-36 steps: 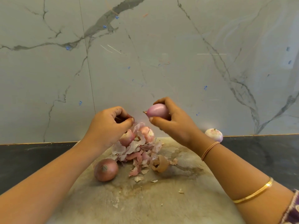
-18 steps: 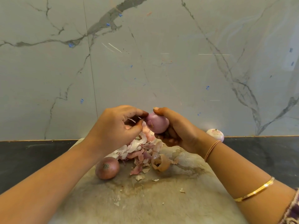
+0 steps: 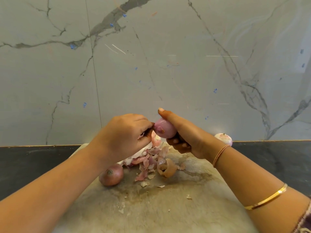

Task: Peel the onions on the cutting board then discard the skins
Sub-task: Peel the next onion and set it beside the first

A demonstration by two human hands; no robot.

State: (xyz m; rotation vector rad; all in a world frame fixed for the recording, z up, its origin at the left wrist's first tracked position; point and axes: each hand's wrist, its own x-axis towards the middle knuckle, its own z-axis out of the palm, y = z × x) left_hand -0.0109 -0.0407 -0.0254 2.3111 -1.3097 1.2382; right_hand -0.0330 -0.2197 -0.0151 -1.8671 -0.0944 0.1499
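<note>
- Step in hand (est.): strip the last skin off the held onion [image 3: 165, 130]. Pos.: in the air above the far end of the cutting board [image 3: 168, 207], over the skins pile [image 3: 148, 160].
- Right hand [image 3: 188, 137] grip: fingers curled under the bulb, thumb laid along its top; bulb cradled. Looks adequate. Do not squeeze harder, since peeled flesh is prob. slick.
- Left hand [image 3: 124, 135] grip: fingertips closed in a pinch at the dark tip of the held onion. Cannot tell whether a loose skin tag lies btwn them.
- Pull along the bulb, tip toward root, not outward; thin skin prob. tears into bits if yanked.
- Rotate the bulb w/ the right hand btwn pulls so the unstripped side faces the left fingertips.
- Work low over the pile so scraps land on the board, not on the dark bench [image 3: 33, 162].
- Remaining: unpeeled onion [image 3: 111, 176] on the board under the left forearm; pale onion [image 3: 155, 140] partly hidden behind the left hand, condition unclear.
- Peeled onion [image 3: 223, 137] sits on the bench by the wall.
- Discard not yet begun.
</note>
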